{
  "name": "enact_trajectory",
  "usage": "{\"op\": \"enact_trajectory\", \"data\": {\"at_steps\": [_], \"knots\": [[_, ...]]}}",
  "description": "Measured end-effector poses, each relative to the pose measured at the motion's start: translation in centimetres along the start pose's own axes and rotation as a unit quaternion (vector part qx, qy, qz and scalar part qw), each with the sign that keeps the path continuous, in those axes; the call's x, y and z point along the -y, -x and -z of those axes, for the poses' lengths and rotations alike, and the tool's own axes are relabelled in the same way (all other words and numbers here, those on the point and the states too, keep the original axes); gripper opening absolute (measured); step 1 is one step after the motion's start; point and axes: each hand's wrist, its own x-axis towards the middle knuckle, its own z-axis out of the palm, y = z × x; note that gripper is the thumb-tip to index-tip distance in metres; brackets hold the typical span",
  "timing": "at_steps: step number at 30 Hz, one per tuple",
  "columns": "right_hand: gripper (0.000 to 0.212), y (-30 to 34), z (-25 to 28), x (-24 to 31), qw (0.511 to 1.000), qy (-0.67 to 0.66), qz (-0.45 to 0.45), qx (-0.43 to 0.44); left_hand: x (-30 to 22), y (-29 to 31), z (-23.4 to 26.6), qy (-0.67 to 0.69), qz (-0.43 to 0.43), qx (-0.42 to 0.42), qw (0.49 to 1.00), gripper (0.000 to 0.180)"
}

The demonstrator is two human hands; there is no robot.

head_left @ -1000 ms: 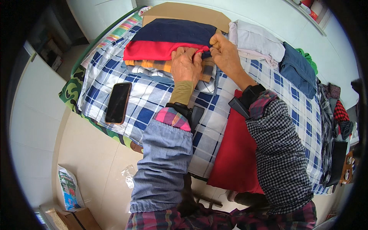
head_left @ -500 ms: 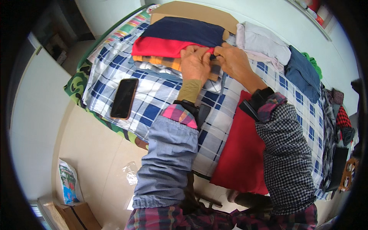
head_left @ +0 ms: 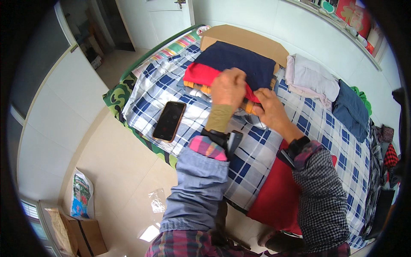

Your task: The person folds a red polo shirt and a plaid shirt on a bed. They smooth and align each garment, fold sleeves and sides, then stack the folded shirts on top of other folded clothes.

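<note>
A folded stack of clothes stands on the bed, with a navy folded garment [head_left: 237,58] on top, a red folded garment [head_left: 201,73] below it and an orange checked garment [head_left: 198,87] under that. My left hand [head_left: 229,89] is over the front of the stack where navy meets red, its fingers curled together; what they pinch, if anything, is hidden. At the stack's near right corner, my right hand [head_left: 274,112] grips the edge of the red garment between thumb and fingers. Brown cardboard [head_left: 245,37] shows behind the navy garment.
A phone [head_left: 169,121] lies left of the stack on the blue-and-white plaid sheet [head_left: 246,171]. Another red cloth [head_left: 276,192] hangs over the bed's near edge. Pale folded clothes [head_left: 312,79] and folded blue denim [head_left: 351,111] lie to the right. On the floor sits a cardboard box [head_left: 87,235].
My left hand has lifted from the red garment's front edge to where it meets the navy one. My right hand has come nearer along the right edge. The whole view has shifted.
</note>
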Motion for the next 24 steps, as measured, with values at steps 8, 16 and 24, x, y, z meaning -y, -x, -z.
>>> {"op": "enact_trajectory", "data": {"at_steps": [8,16,24], "knots": [[0.046,4.5,5.6,0.0,0.996,-0.08,0.012,0.046,15.4,-4.9,3.8,-0.377,-0.026,0.105,0.92,0.061],[0.03,21.3,19.8,0.8,0.97,-0.072,-0.228,0.048,19.8,-5.9,8.9,-0.291,-0.022,0.221,0.93,0.041],[0.032,38.9,21.8,2.1,0.812,-0.177,-0.547,-0.1,-2.9,11.3,6.9,0.162,0.029,0.401,0.901,0.047]]}}
